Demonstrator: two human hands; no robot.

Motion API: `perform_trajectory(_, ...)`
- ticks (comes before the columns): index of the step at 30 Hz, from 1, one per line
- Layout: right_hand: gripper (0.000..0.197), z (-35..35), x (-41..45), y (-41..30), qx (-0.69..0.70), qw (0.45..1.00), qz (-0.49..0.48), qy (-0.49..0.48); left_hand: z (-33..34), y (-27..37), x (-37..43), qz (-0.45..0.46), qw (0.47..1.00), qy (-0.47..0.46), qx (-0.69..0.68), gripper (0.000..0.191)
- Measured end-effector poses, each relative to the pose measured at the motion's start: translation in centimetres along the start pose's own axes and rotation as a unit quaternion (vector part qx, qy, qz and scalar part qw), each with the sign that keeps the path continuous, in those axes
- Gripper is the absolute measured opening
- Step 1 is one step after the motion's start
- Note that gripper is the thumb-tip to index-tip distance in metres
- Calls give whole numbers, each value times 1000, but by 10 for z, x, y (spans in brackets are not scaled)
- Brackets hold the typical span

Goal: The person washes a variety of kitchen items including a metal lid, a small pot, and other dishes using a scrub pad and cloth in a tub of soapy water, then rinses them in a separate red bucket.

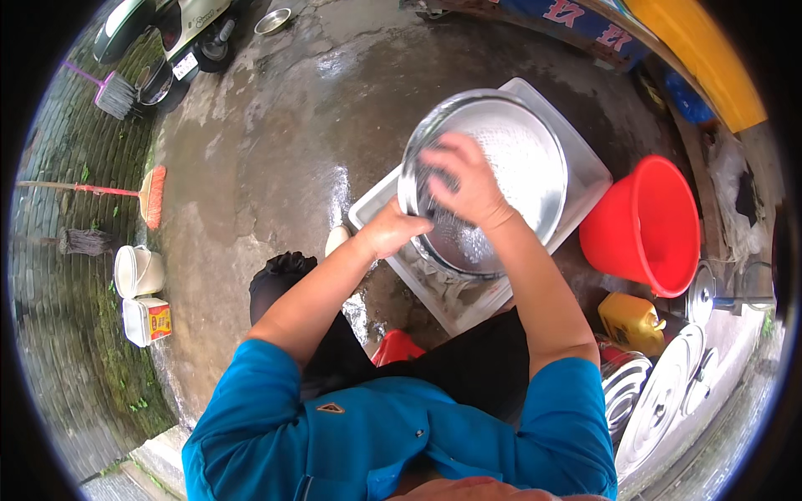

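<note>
A round, shiny metal steamer pan (532,156) is tilted above a whitish plastic tub (564,144), its dotted base looking perforated. My left hand (391,232) grips the pan's rim at the near left, thumb on the inner side. Inside the pan, against its left wall, is my right hand (460,178), fingers spread and blurred by motion. A dark patch shows by those fingers; whether they hold a scrubber cannot be told. Cloudy water or wet material (432,275) shows in the tub's near corner, and the pan hides much of the tub.
Right of the tub stands a red bucket (611,232), with a yellow jug (630,322) and several metal lids (658,401) nearer me. White pails (139,272), a broom (153,197) and a parked scooter (194,31) line the left wall. The concrete floor (269,144) is wet.
</note>
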State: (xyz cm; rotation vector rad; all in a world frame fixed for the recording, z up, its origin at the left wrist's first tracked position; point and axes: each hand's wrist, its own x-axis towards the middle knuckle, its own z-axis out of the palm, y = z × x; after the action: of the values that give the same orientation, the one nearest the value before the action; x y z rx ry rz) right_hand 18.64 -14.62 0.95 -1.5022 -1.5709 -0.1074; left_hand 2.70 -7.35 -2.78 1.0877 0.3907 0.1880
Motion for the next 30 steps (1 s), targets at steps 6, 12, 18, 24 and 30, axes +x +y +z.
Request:
perform_trajectory(6, 26, -8, 7, -31, -100, 994, -7, -49, -8, 10, 9, 59, 977, -33, 205, 46)
perform_trajectory(12, 21, -15, 2, -42, -177, 982, 32, -53, 4, 4, 12, 107, 973, 18, 203, 39)
perform_trajectory(18, 24, -40, 5, -7, -274, 945, 160, -75, 5, -2, 13, 71, 953, 19, 295, 31)
perform_trajectory(24, 20, -41, 9, 1, -203, 958, 192, -65, 9, 14, 9, 33, 946, 23, 320, 29)
perform_trajectory(30, 22, -50, 7, 6, -122, 992, 12, -4, -3, 29, 8, 31, 966, -37, 254, 34)
